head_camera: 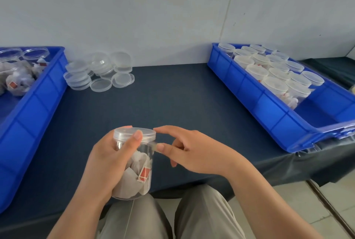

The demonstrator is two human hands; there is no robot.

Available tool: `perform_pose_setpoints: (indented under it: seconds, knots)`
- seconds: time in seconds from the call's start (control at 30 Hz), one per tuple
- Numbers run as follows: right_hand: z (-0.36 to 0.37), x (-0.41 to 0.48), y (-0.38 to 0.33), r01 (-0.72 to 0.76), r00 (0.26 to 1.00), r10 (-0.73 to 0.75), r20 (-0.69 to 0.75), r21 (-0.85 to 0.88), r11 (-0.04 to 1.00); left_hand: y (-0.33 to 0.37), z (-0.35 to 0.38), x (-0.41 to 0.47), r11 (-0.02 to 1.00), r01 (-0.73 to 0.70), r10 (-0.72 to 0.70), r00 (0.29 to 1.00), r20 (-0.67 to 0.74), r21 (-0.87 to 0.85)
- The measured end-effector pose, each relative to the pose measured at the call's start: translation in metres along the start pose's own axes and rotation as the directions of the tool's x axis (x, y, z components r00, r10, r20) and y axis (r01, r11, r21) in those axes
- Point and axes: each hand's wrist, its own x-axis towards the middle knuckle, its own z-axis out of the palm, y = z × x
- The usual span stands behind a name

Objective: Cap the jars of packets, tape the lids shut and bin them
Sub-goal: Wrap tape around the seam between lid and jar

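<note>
Clear plastic jar (141, 163) of white packets, capped with its clear round lid (134, 133), is gripped in your left hand (107, 162) at the dark blue counter (172, 104) edge; your right hand (192, 152), fingers apart, touches its rim.

Bright, even, diffuse light; a wide-angle view that goes soft at the margins.
The pale wall (153, 8) and the dark table (172, 94) are lit evenly with no hard shadows, and the light source is out of view. Soft shade lies only beneath the right bin (269, 115), where it overhangs the table's right edge. The clear jar (146, 154) at the front edge and the loose lids (99, 85) at the back edge show faint sheen, no strong glare. The centre is fairly sharp. The left bin (28, 119) bows and smears, and distant detail looks slightly soft.
</note>
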Motion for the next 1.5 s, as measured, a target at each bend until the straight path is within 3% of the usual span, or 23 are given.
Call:
perform_pose_setpoints:
  seconds: [0.13, 0.3, 0.47, 0.73, 0.97, 1.13, 1.33, 1.5]
  knots:
    - [-0.009, 0.003, 0.005, 0.006, 1.000, -0.006, -0.022, 0.020, 1.000, 0.002, -0.002, -0.006, 0.989, 0.092, -0.083, 0.993, 0.078, -0.120]
    - [-0.023, 0.010, 0.005, 0.043, 0.999, -0.041, -0.014, 0.123, 0.991, 0.008, -0.005, -0.005, 0.883, 0.301, -0.211, 0.940, 0.266, -0.362]
    - [-0.036, 0.010, 0.006, 0.046, 0.999, -0.047, 0.004, 0.116, 0.992, 0.011, -0.012, -0.002, 0.890, 0.273, -0.183, 0.947, 0.263, -0.366]
    - [-0.026, 0.012, 0.000, 0.090, 0.992, -0.105, 0.070, 0.200, 0.976, 0.014, -0.009, -0.003, 0.825, 0.373, -0.177, 0.885, 0.432, -0.425]
    - [-0.019, 0.007, 0.001, 0.140, 0.989, -0.145, 0.018, 0.183, 0.973, 0.018, -0.013, 0.006, 0.938, 0.248, -0.113, 0.879, 0.463, -0.242]
    - [-0.006, 0.006, 0.000, 0.072, 0.995, -0.052, -0.087, 0.248, 0.966, 0.016, -0.007, 0.007, 0.987, 0.049, -0.019, 0.981, 0.192, -0.156]
    - [0.013, 0.008, 0.001, 0.010, 0.983, 0.013, -0.181, 0.125, 0.992, 0.021, -0.005, 0.006, 0.977, -0.004, -0.038, 0.980, 0.196, 0.211]
    - [0.022, 0.007, -0.008, -0.006, 0.964, 0.029, -0.263, 0.086, 0.996, 0.015, 0.007, -0.001, 0.984, 0.016, -0.036, 0.994, 0.107, 0.176]
